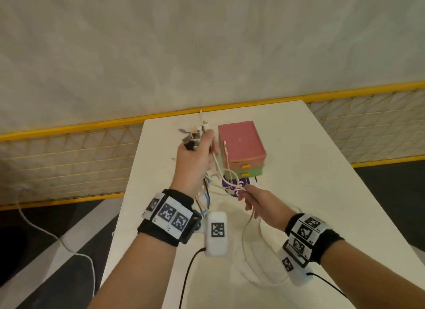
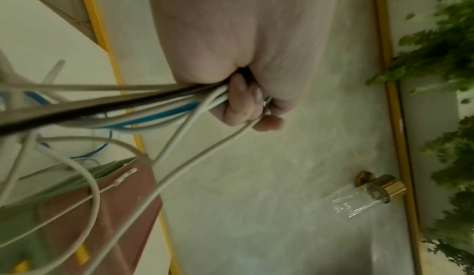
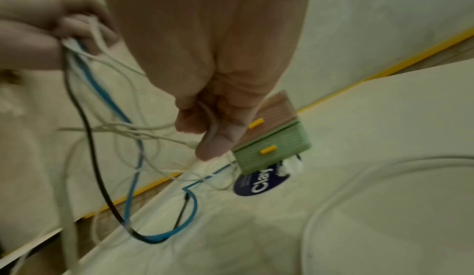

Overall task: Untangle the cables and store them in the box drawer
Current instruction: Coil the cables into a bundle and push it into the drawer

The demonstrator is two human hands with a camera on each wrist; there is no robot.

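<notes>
My left hand [image 1: 197, 154] is raised above the white table [image 1: 310, 193] and grips a bundle of cables [image 2: 159, 105], white, blue and black, with their plug ends sticking out above the fist. The strands hang down tangled toward the table. My right hand [image 1: 255, 199] is lower, near the front of the box, and pinches one thin white cable [image 3: 212, 123] between thumb and fingers. The box drawer [image 1: 241, 145] has a pink upper unit and a green lower unit [image 3: 274, 149], each with a yellow handle, both closed.
A round dark blue "Clay" lid [image 3: 259, 184] lies in front of the box. A white cable loop [image 1: 255, 258] rests on the near table. A yellow-framed mesh fence [image 1: 69, 152] runs behind the table, and another cord [image 1: 57, 237] trails over the floor at left.
</notes>
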